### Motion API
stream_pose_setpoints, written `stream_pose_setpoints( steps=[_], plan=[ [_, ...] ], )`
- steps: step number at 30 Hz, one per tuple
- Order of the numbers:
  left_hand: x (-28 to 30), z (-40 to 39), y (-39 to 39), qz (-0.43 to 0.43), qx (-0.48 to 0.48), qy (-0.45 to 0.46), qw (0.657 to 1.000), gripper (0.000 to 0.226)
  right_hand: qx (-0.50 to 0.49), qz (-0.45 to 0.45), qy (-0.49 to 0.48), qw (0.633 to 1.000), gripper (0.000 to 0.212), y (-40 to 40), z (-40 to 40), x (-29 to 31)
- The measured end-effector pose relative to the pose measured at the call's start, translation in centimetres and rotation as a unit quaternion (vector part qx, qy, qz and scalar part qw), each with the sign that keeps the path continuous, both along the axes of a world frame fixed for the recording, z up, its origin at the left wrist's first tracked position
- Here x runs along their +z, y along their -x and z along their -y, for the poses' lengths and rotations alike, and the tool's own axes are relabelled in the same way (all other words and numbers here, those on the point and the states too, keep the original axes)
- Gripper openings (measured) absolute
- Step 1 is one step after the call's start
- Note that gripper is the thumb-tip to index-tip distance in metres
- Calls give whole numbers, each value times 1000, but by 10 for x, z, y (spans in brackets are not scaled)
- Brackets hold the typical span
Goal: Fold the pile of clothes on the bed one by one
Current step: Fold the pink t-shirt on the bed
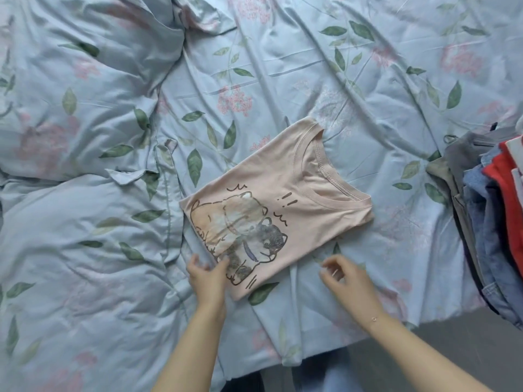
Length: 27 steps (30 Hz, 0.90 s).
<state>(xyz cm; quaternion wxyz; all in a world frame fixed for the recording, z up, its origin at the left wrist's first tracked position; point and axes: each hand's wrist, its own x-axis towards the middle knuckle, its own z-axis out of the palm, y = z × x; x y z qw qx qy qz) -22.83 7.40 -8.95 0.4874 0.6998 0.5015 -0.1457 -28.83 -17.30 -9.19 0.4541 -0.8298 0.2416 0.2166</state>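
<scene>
Far left: puffy pillows [79,89] and a rumpled duvet [85,250], pale blue cotton printed with green leaves and pink blossom, heavily creased.

Centre-left: left hand [208,278] resting at the near-left corner of the folded pink T-shirt [280,210], thumb lying on the printed front, fingers loosely curled at the shirt's edge; no clear pinch visible, so read as relaxed and touching rather than gripping.

Centre: pink T-shirt lying flat on the bed [283,66], folded into a neat rectangle, soft thin jersey with a ribbed, stitched neckline. Long axis running diagonally, from the near-left corner by the left hand up toward the collar at far right. Cartoon print of two round animals on the near half, collar opening on the far half. Directly ahead of both hands, slightly up and away.

Centre-right: right hand [342,275] just off the shirt's near-right edge, apart from the fabric, fingers half curled and holding nothing. Thin bracelet at the wrist.

Judgement: left hand nearer and already on the cloth; right hand needing only a short reach forward and left to meet the edge. Shirt seemingly finished or nearly so, likely ready to be set aside.

Far right: pile of clothes [492,216] at the bed's edge, well apart from the shirt — grey, denim blue, red and white layers.
</scene>
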Motion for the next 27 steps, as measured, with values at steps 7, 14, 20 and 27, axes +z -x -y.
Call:
stream_pose_setpoints(
  steps=[7,14,20,27],
  plan=[
    [-8,-9,28,-15,36,244,969,30,-172,-217,-334,901,25,24,-105,-9],
    [28,2,52,13,-2,300,954,30,-482,10,-372,793,43,-24,-129,3],
    [27,-3,24,1,194,535,822,49,-431,27,-305,849,62,-9,-109,3],
    [-6,-38,50,31,171,329,928,34,-326,-41,-287,900,66,72,-60,12]
  ],
)
